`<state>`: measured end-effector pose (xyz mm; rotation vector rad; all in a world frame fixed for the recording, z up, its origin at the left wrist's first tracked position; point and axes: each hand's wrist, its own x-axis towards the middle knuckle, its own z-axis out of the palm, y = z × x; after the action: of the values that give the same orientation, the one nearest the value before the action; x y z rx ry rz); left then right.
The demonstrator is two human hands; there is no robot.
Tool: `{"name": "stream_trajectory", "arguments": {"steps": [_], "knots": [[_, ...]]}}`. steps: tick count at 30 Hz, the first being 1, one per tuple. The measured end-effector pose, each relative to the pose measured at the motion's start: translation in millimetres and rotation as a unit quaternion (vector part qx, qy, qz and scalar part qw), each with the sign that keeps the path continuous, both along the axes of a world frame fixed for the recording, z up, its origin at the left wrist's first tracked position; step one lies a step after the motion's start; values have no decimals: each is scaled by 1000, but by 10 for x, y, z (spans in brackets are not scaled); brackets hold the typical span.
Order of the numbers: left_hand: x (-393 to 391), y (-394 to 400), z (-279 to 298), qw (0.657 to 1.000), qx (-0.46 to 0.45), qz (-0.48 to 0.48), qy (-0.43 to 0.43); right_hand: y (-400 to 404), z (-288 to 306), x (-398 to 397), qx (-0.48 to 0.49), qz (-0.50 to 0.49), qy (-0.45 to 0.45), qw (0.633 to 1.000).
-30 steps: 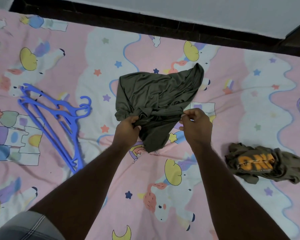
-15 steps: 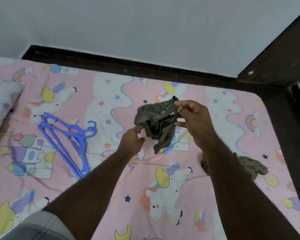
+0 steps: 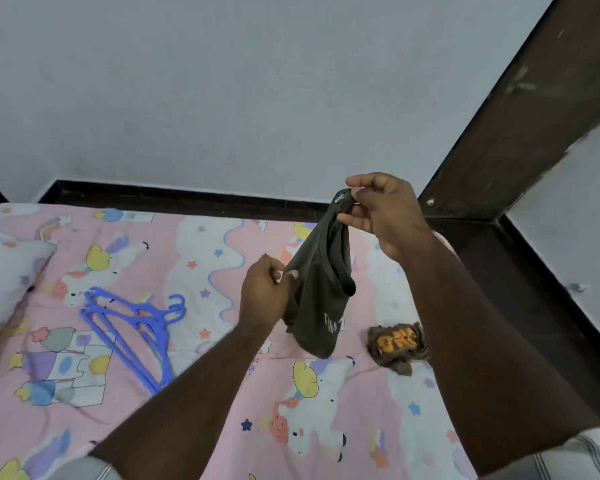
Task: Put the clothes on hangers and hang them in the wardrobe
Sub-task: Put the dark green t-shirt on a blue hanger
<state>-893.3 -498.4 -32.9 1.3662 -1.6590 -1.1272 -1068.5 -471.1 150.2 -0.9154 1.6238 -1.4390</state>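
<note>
A dark olive garment [image 3: 321,296] with pale lettering hangs in the air above the bed. My right hand [image 3: 381,213] pinches its top edge, raised high. My left hand [image 3: 265,294] pinches its left side, lower down. A stack of blue plastic hangers [image 3: 136,327] lies on the bedsheet to the left of my left hand. A second olive garment with an orange print [image 3: 397,344] lies crumpled on the bed, partly behind my right forearm.
The bed has a pink cartoon sheet [image 3: 201,271] and a pillow [image 3: 4,268] at the left edge. A pale wall [image 3: 222,98] rises behind it. A dark wooden bed frame [image 3: 520,140] runs along the right side.
The garment lay on the bed one second ago; both hands have lifted it clear, the right hand rising highest. The camera has tilted up, showing more wall.
</note>
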Motion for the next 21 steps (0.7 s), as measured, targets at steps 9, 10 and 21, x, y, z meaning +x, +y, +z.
{"name": "stream_trajectory", "arguments": {"steps": [9,10,21], "knots": [[-233,469,469,996,-28,-59,58,398,502,-91,-46,12,-58,997],[-240,472,542,996,-32,-64,60,450,537,-130,-52,19,-69,996],[223,250,1611,967,-95,55,228,854,86,-750,29,24,307,951]]}}
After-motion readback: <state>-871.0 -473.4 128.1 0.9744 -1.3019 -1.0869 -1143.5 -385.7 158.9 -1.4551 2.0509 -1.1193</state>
